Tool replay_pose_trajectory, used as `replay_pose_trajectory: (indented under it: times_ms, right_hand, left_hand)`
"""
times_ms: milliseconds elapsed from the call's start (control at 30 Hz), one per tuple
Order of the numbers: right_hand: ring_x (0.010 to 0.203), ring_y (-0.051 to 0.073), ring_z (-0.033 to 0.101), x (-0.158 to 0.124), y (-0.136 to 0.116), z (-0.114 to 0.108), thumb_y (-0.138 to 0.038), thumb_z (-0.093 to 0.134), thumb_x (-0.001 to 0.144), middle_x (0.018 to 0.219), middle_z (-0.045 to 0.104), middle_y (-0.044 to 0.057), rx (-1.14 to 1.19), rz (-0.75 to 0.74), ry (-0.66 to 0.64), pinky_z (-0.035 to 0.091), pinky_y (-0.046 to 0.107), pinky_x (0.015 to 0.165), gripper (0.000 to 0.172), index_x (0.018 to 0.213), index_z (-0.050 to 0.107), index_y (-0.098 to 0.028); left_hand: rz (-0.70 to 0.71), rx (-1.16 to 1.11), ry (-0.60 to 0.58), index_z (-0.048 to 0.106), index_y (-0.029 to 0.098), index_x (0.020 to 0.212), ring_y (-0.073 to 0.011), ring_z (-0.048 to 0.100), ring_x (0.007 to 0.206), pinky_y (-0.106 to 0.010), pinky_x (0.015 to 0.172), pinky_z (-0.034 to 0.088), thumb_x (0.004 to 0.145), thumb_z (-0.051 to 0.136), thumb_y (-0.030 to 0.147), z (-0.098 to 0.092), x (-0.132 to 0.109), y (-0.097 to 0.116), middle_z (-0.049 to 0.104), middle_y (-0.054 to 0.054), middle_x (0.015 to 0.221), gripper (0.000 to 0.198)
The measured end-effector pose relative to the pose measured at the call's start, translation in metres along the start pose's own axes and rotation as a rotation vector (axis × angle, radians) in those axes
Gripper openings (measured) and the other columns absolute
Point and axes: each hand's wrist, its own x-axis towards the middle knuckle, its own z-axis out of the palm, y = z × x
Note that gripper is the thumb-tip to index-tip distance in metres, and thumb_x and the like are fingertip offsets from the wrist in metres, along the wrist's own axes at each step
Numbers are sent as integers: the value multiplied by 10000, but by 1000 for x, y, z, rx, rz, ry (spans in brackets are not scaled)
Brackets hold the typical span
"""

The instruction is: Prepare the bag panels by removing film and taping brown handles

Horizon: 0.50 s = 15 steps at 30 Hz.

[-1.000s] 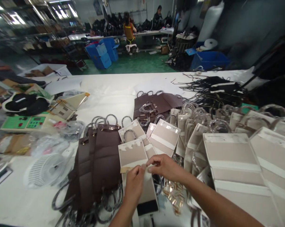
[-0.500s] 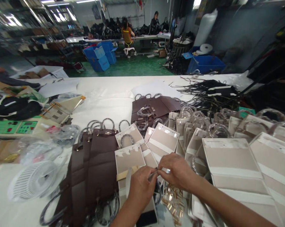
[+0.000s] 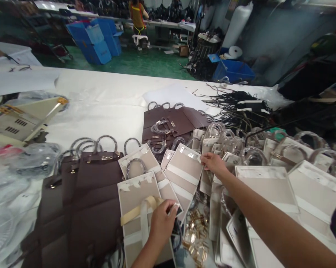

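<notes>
Where the right hand [image 3: 215, 163] touches, the panel [image 3: 186, 160] slants lengthwise — top rightward.

Through my camera, beyond the fingers [image 3: 209, 158], I see green floor [image 3: 140, 69] and, rightward, a grey wall [image 3: 282, 46].

Own body, lower centre of frame: bare left hand [image 3: 162, 220] with slender fingers, a smooth, rounded back and a narrow wrist, continuing into a short visible stretch of bare left forearm [image 3: 146, 251] cut off by the bottom edge. Right of centre: bare right hand [image 3: 216, 164], smaller in view, fingers slim, nails too blurred to read, joined by a narrow wrist to a long bare right forearm [image 3: 268, 208] that broadens steadily toward the lower right corner. Surface of both forearms plain and smooth, uncovered out to the frame edges.
</notes>
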Motion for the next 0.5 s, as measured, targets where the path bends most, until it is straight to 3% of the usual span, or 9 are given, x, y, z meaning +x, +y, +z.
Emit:
replay_pose_trajectory:
  times_ms: [100,233,400,500]
  right_hand:
    - [751,186,667,12,0,14,-209,637,833,787,732,36,-137,-26,19,469,257,673,83,855,714,-190]
    - [825,199,650,19,2,23,-149,626,821,852,739,63,-310,-25,58,421,266,723,106,804,723,-186]
    - [801,198,623,21,7,26,-156,638,810,823,711,62,-418,-11,86,402,266,709,75,811,709,-182]
    - [835,214,615,21,10,30,-169,641,797,926,693,90,-418,-18,139,426,287,753,94,869,700,-168]
  left_hand:
    - [-10,-21,-44,709,197,909,-221,660,805,-314,751,457,903,549,377,5,14,-22,732,-32,839,241]
    - [-10,-7,-51,716,195,938,-241,666,851,-338,782,456,893,534,392,7,23,-40,742,-53,894,273]
    - [16,10,-36,712,192,953,-251,669,892,-359,822,474,864,535,337,7,24,-49,740,-69,934,245]
    - [57,-8,-30,710,184,967,-258,670,947,-374,878,483,838,530,282,4,23,-47,738,-77,976,242]
